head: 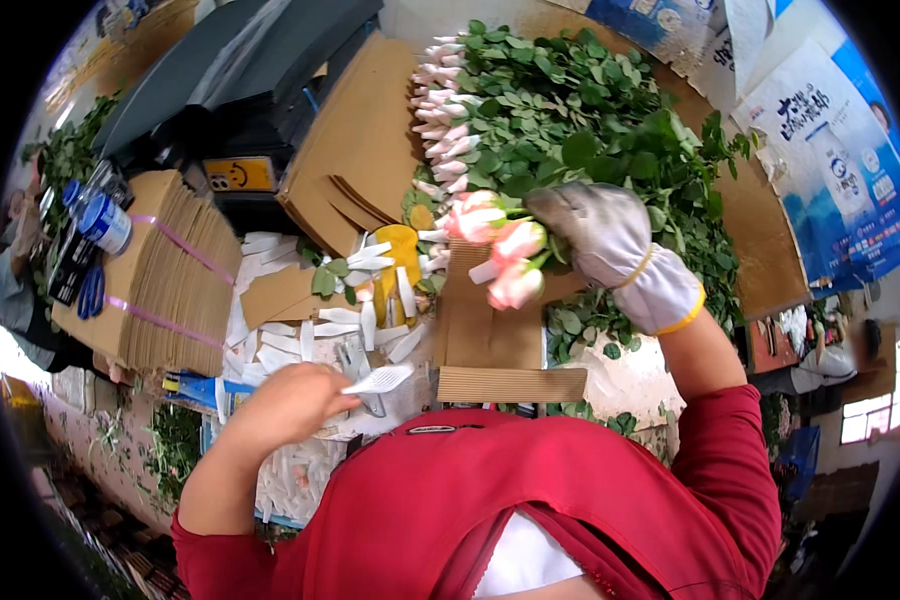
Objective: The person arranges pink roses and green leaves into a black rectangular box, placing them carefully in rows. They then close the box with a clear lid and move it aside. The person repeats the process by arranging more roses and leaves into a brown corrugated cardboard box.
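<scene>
My left hand (pixel 292 401), bare, pinches a white mesh foam sleeve (pixel 380 380) in front of my chest. My right hand (pixel 596 232) wears a pale work glove with a yellow cuff edge and grips several pink roses (pixel 511 247) by the stems just below the blooms. These blooms hang over a sheet of corrugated cardboard (pixel 495 322). One of them has a small white piece beside it, partly blurred. White foam sleeves (pixel 337 322) lie scattered on the bench left of the cardboard, around a yellow glove (pixel 399 262). A grey metal tool (pixel 355 360) lies partly behind the held sleeve.
Sleeved roses (pixel 446 112) with leafy stems (pixel 555 97) are piled at the back. Strapped cardboard sheets (pixel 176 277) stand left, with a water bottle (pixel 101 217) and blue-handled scissors (pixel 91 292) on them. A bin of foam sleeves (pixel 300 480) sits below. Other people are at both sides.
</scene>
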A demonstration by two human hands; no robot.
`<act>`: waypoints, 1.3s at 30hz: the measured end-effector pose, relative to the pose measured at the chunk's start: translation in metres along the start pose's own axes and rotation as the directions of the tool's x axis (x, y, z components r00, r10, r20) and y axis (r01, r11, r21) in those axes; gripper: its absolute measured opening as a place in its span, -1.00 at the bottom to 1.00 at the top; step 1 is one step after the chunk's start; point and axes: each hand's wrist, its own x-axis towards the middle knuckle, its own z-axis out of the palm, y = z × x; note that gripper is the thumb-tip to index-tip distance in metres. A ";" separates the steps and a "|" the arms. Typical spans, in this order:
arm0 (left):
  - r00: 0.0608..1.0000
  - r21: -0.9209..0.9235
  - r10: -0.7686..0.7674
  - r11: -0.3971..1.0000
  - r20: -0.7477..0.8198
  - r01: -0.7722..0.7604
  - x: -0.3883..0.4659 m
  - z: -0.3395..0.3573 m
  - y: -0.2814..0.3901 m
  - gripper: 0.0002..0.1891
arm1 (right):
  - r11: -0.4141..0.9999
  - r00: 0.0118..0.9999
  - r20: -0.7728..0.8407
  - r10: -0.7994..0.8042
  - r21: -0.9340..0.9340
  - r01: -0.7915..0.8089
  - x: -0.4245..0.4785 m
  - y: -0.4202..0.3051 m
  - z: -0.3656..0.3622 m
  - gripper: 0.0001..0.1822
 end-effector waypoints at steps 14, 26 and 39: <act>0.990 -0.187 0.095 0.980 0.109 -0.074 0.096 0.090 -0.045 -0.61 | 0.902 0.858 0.434 0.276 0.192 -0.388 -0.136 0.012 -0.019 -0.68; 0.975 -0.694 0.003 0.703 0.221 0.156 0.114 0.242 -0.084 -0.41 | 0.445 0.855 0.479 -0.199 0.821 -0.356 -0.156 -0.011 0.211 -0.68; 0.980 -0.481 0.189 0.855 -0.059 -0.194 0.111 0.236 -0.085 -0.73 | 0.633 0.783 0.598 -0.172 0.676 -0.377 -0.131 -0.007 0.179 -0.31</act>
